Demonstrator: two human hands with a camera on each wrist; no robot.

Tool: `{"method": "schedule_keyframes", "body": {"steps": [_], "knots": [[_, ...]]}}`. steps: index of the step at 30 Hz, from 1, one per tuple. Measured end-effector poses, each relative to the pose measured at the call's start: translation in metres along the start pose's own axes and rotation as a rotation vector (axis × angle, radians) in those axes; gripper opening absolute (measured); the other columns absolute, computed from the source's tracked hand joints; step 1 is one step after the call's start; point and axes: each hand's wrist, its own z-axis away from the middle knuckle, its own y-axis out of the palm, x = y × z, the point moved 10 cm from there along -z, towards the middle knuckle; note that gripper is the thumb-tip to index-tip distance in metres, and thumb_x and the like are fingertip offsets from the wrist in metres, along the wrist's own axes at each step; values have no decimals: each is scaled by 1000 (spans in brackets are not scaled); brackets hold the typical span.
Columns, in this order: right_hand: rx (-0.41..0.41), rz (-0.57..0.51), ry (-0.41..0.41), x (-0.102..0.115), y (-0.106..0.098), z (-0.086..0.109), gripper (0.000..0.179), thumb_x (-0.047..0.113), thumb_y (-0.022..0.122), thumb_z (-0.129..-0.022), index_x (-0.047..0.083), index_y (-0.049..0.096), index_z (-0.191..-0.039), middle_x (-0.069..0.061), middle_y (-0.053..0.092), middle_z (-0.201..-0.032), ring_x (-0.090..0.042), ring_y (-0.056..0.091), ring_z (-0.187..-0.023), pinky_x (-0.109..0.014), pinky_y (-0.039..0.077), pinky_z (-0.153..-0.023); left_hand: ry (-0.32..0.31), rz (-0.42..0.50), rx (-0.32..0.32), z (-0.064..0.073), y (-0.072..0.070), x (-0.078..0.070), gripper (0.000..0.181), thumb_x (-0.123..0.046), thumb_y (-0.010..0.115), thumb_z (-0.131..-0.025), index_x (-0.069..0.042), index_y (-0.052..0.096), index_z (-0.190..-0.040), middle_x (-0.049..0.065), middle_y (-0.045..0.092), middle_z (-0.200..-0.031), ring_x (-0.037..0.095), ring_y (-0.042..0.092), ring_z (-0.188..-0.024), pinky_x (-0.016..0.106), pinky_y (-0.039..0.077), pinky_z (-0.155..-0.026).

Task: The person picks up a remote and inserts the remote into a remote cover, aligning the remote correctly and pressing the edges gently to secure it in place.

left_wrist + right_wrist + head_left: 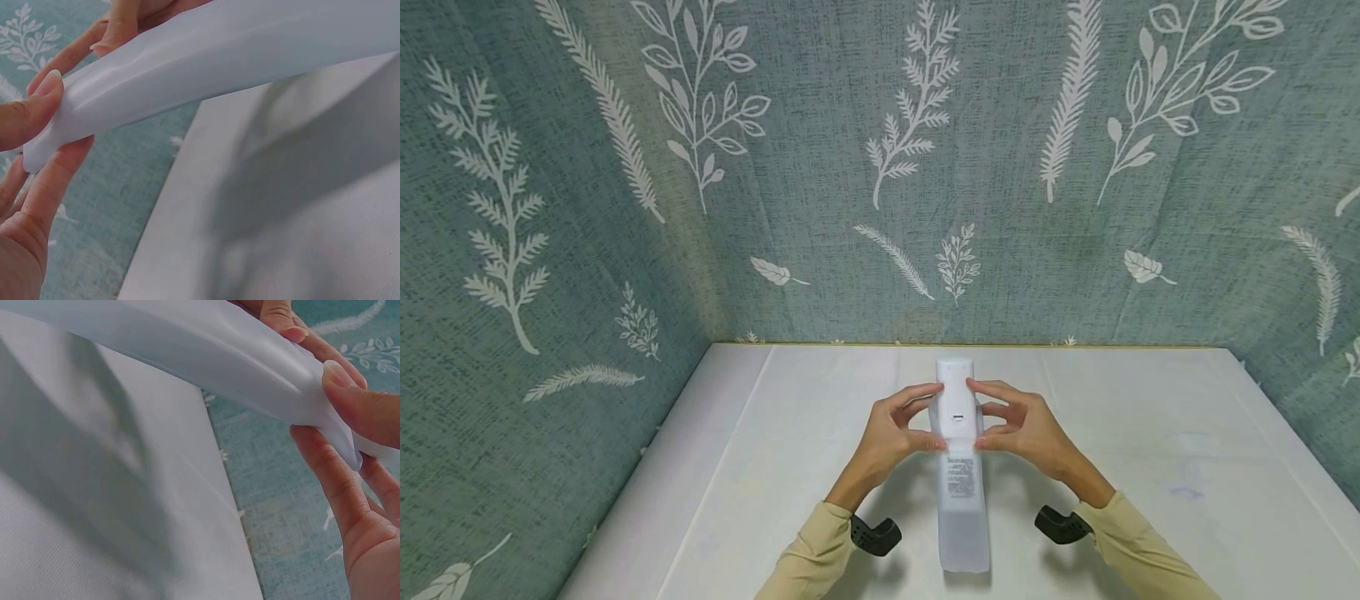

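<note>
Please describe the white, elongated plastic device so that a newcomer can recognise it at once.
Find the broad white table beside the blue-green, leaf-patterned fabric backdrop. Above it, between the person's left grip and right grip, is the white, elongated plastic device. Unlike the adjoining milky, translucent pouch, it is opaque with a small dark mark.

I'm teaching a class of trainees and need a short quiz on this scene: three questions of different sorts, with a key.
1. Multiple choice: In the head view, which end of the white device sticks out of the translucent cover?
A) the near end
B) the far end
C) neither end

2. True or false: The left hand and the right hand both grip the translucent cover.

3. Fill in the blank: The teal wall covering is printed with pale ____.

Key: 1. B; 2. true; 3. leaves
</note>
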Motion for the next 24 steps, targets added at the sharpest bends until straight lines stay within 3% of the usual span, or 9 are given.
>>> {"method": "schedule_keyframes", "body": {"steps": [24], "knots": [[-6,-23,-26,5,2,-2,73,-8,76,-73,-4,44,-138,-5,48,-136,-23,57,-115,-42,55,-81,31,-8,-19,1,-3,-3,62,17,73,-70,0,57,-127,11,51,-135,26,48,-124,45,55,-81]]}}
